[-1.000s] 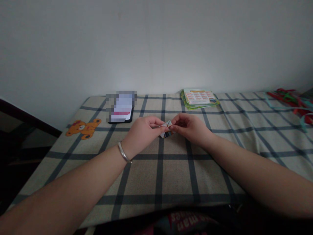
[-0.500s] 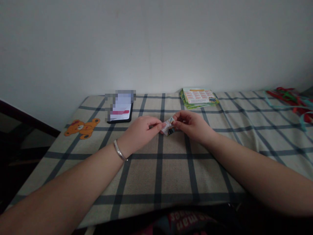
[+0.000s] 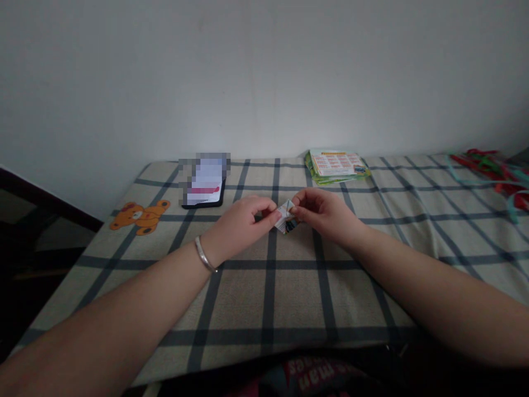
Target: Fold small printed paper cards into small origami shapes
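Note:
A small piece of folded printed paper [image 3: 286, 216], roughly diamond-shaped with white faces and a dark patch at its lower right, is held between both hands just above the tablecloth. My left hand [image 3: 248, 220] pinches its left corner between thumb and forefinger; a silver bangle circles that wrist. From the other side, my right hand [image 3: 324, 212] grips the right corner with thumb and bent fingers. The fingertips behind the paper are hidden.
A checked tablecloth [image 3: 239, 298] covers the table. Against the wall lie a phone [image 3: 204, 184] with its screen lit and a stack of printed sheets [image 3: 336, 165]. Red, green and pale blue ribbons [image 3: 496, 171] lie far right; an orange bear figure [image 3: 138, 216] is at left.
The folded paper has tilted slightly and shows more of its face. My left thumb has shifted a little along its edge. Both hands stay nearly in place.

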`<state>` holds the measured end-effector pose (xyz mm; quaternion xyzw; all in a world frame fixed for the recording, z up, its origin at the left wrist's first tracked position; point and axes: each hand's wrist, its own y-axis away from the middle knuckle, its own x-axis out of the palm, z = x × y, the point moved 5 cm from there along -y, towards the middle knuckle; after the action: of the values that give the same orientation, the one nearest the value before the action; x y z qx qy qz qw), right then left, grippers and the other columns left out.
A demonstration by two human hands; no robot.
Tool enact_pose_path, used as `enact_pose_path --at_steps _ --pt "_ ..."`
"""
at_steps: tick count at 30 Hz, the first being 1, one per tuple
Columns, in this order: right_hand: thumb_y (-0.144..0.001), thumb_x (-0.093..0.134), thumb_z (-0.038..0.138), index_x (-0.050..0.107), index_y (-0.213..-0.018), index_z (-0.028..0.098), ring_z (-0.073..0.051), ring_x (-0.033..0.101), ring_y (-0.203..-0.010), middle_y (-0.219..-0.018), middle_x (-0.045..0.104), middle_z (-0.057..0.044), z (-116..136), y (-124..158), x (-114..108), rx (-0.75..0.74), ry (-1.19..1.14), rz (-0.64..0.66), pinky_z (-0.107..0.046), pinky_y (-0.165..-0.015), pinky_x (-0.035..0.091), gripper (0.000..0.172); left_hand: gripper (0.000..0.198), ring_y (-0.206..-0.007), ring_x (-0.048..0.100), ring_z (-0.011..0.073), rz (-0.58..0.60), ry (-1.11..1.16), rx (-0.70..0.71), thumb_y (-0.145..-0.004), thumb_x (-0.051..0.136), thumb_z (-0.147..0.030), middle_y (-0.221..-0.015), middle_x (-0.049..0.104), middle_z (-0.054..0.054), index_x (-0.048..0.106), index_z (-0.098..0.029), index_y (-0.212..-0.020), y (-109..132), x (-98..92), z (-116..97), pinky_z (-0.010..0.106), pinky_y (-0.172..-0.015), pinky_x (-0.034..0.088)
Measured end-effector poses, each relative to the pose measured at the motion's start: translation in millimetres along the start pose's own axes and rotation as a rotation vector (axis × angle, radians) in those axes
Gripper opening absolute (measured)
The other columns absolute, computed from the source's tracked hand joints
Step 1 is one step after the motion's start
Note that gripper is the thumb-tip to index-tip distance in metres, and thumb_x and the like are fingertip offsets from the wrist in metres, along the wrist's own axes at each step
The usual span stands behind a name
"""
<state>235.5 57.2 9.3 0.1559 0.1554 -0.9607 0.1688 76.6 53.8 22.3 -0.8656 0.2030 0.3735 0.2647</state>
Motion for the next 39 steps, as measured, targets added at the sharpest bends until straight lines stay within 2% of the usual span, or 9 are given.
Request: enact_pose_path --at_steps 5,10,13,17,22,29,39 --pt "-0.083 0.060 0.025 0.059 -0.082 0.018 -0.012 0.056 -0.067 -0.075 0.062 0.000 4 2 4 -0.011 0.049 0.026 -0.026 -0.061 0.043 0.007 0.025 -0.064 0.048 0.0121 -0.019 -0.028 -0.035 -0.083 0.056 -0.030 -0.065 0.051 -0.002 0.053 -0.016 -0.063 -1 1.8 -1 0.026 -0.060 0.032" --pt "-0.083 0.059 0.025 0.059 -0.083 0.018 -0.012 0.055 -0.067 -0.075 0.061 0.001 6 2 5 -0.015 0.066 0.027 -0.026 -0.062 0.043 0.007 0.019 -0.064 0.049 0.0124 0.006 -0.017 -0.084 -0.083 0.056 -0.029 -0.066 0.053 -0.002 0.058 -0.017 -0.068 0 5.1 0 0.026 -0.058 0.031" --pt "-0.083 0.059 0.025 0.059 -0.084 0.018 -0.012 0.055 -0.068 -0.075 0.060 0.001 5 2 6 -0.016 0.063 0.030 -0.026 -0.063 0.043 0.008 0.019 -0.063 0.048 0.0116 0.003 -0.002 -0.096 -0.083 0.056 -0.026 -0.064 0.052 -0.003 0.056 -0.017 -0.066 1 5.4 -2 0.026 -0.057 0.030" --pt "-0.083 0.062 0.030 0.059 -0.086 0.017 -0.011 0.055 -0.068 -0.077 0.061 0.000 2 2 8 0.009 0.058 0.035 -0.026 -0.062 0.043 0.013 0.020 -0.062 0.045 0.0106 -0.053 -0.007 -0.074 -0.081 0.056 -0.021 -0.064 0.048 -0.004 0.050 -0.016 -0.063 2 3.9 -6 0.026 -0.057 0.029" --pt "-0.079 0.063 0.032 0.061 -0.081 0.017 -0.009 0.048 -0.057 -0.067 0.057 0.003 3 3 8 0.042 0.122 0.008 -0.022 -0.052 0.037 0.015 0.022 -0.062 0.044 0.0101 -0.101 -0.013 -0.020 -0.081 0.057 -0.018 -0.064 0.047 -0.004 0.047 -0.016 -0.061 1 2.6 -7 0.026 -0.057 0.030" --pt "-0.074 0.059 0.023 0.061 -0.076 0.017 -0.008 0.046 -0.055 -0.062 0.054 0.004 8 5 12 0.062 0.219 0.027 -0.022 -0.050 0.035 0.007 0.019 -0.064 0.046 0.0106 -0.089 -0.014 0.041 -0.080 0.056 -0.016 -0.066 0.049 -0.003 0.051 -0.016 -0.062 1 2.1 -11 0.026 -0.059 0.032" --pt "-0.074 0.056 0.028 0.062 -0.074 0.017 -0.010 0.046 -0.053 -0.058 0.053 0.003 14 5 9 0.059 0.368 0.014 -0.023 -0.048 0.032 0.013 0.018 -0.063 0.046 0.0107 -0.079 0.001 0.018 -0.079 0.056 -0.017 -0.065 0.049 -0.003 0.052 -0.016 -0.061 1 1.7 -14 0.026 -0.059 0.032"
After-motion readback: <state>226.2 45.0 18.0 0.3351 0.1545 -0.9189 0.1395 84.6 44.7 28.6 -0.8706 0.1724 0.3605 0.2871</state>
